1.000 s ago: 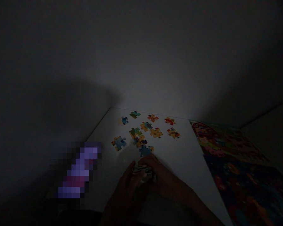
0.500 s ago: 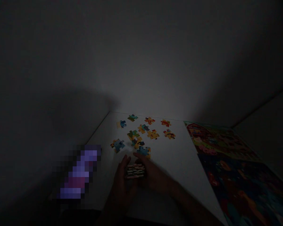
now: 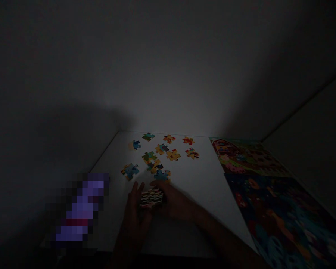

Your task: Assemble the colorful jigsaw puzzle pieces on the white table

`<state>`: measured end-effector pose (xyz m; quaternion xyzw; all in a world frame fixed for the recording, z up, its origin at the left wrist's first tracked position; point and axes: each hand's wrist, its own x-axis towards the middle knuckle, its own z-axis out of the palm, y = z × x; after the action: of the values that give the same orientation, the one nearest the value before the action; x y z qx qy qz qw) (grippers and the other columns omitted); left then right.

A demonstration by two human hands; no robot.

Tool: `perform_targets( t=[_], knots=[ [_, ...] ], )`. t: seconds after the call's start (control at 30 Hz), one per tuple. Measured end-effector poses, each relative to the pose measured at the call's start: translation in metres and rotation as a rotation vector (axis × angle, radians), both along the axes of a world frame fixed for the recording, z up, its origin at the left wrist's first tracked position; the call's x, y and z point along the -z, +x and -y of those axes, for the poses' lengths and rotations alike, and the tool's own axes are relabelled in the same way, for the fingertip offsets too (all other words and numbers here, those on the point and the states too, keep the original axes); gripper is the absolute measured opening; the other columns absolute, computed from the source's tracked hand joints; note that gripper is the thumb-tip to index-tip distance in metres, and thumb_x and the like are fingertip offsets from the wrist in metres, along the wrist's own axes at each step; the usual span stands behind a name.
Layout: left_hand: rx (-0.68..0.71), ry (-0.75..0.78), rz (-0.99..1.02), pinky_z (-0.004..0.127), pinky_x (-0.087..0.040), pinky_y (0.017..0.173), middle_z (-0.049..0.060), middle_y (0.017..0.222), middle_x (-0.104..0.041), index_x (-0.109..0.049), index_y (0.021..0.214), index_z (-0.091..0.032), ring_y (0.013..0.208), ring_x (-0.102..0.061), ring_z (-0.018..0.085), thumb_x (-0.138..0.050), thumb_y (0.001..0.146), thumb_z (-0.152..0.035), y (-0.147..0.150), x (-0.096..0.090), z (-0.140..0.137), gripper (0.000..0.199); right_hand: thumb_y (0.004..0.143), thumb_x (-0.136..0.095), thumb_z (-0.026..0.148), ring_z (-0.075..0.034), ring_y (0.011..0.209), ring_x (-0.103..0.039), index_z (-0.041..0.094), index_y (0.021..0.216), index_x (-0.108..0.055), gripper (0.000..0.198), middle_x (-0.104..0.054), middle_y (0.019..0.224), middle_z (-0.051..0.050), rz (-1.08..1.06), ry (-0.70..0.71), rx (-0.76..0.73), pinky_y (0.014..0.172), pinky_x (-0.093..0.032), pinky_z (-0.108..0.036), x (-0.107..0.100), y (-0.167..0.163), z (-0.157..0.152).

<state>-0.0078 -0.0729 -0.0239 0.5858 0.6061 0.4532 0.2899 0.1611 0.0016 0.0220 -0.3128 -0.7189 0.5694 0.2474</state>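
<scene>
Between my two hands sits a stack of jigsaw puzzle pieces (image 3: pixel 151 198), seen edge-on. My left hand (image 3: pixel 136 209) is curled along the stack's left side, thumb low and fingers up. From the right, my right hand (image 3: pixel 172 200) closes around the other side. Just beyond my fingers lies a blue puzzle piece (image 3: pixel 162 175), partly behind the right hand. A blue and orange piece (image 3: pixel 130 171) rests to the left. Farther back, several loose pieces lie spread, among them a yellow piece (image 3: pixel 173 155) and a green piece (image 3: pixel 149 157).
Two colourful picture sheets lie on the right of the white table (image 3: pixel 196 179): a farm scene (image 3: pixel 246 157) at the back and a dark blue one (image 3: pixel 280 216) in front. A blurred-out glowing purple object (image 3: pixel 82 207) is at the left edge. Walls enclose the table.
The whole view has shifted, so the table and pieces appear farther left. Both hands still hold the stack, which now looks slightly tilted.
</scene>
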Motion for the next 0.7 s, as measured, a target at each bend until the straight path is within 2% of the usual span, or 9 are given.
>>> perform_targets(
  t=[0.1, 0.2, 0.33, 0.47, 0.57, 0.7],
  knots=[
    [-0.062, 0.071, -0.233, 0.058, -0.018, 0.121, 0.011, 0.151, -0.045, -0.028, 0.152, -0.023, 0.141, -0.04, 0.03, -0.045, 0.094, -0.03, -0.002, 0.007, -0.001, 0.061, 0.075, -0.077, 0.021, -0.02, 0.097, -0.063, 0.021, 0.118, -0.055, 0.048, -0.064, 0.11, -0.005, 0.045, 0.084, 0.026, 0.086, -0.051, -0.034, -0.001, 0.002, -0.001],
    [-0.057, 0.136, -0.391, 0.058, -0.016, 0.123, 0.011, 0.148, -0.049, -0.032, 0.15, -0.02, 0.139, -0.043, 0.029, -0.043, 0.095, -0.033, -0.004, 0.017, -0.003, 0.057, 0.077, -0.077, 0.026, -0.019, 0.092, -0.063, 0.021, 0.111, -0.056, 0.04, -0.065, 0.103, -0.004, 0.008, 0.098, 0.031, 0.079, -0.052, -0.031, 0.005, 0.003, -0.003],
    [-0.042, 0.143, -0.46, 0.058, -0.019, 0.122, 0.011, 0.146, -0.051, -0.03, 0.151, -0.019, 0.14, -0.041, 0.029, -0.039, 0.098, -0.035, -0.006, 0.02, -0.004, 0.057, 0.074, -0.078, 0.023, -0.019, 0.092, -0.064, 0.02, 0.121, -0.053, 0.053, -0.065, 0.107, -0.005, -0.034, 0.087, 0.047, 0.082, -0.053, -0.032, 0.008, 0.001, -0.005],
    [-0.093, 0.009, -0.45, 0.061, -0.026, 0.118, 0.014, 0.148, -0.048, -0.025, 0.155, -0.017, 0.145, -0.032, 0.034, -0.043, 0.097, -0.039, -0.004, 0.016, -0.002, 0.064, 0.07, -0.08, 0.018, -0.023, 0.107, -0.063, 0.019, 0.138, -0.044, 0.077, -0.062, 0.122, -0.011, 0.064, 0.154, 0.094, 0.094, -0.051, -0.038, 0.003, 0.001, -0.005],
    [-0.108, -0.032, -0.442, 0.062, -0.031, 0.116, 0.015, 0.149, -0.046, -0.024, 0.155, -0.016, 0.147, -0.027, 0.037, -0.045, 0.095, -0.04, -0.005, 0.015, 0.0, 0.068, 0.069, -0.079, 0.018, -0.024, 0.107, -0.062, 0.019, 0.135, -0.048, 0.073, -0.063, 0.121, -0.01, 0.131, 0.217, 0.108, 0.096, -0.049, -0.04, -0.001, 0.003, -0.005],
    [-0.052, 0.068, -0.476, 0.06, -0.024, 0.12, 0.015, 0.148, -0.047, -0.027, 0.153, -0.016, 0.141, -0.039, 0.034, -0.043, 0.094, -0.04, -0.009, 0.016, -0.005, 0.065, 0.072, -0.077, 0.02, -0.023, 0.105, -0.062, 0.019, 0.126, -0.054, 0.058, -0.066, 0.115, -0.007, 0.185, 0.321, 0.036, 0.098, -0.045, -0.04, -0.003, 0.005, -0.006]
  ],
)
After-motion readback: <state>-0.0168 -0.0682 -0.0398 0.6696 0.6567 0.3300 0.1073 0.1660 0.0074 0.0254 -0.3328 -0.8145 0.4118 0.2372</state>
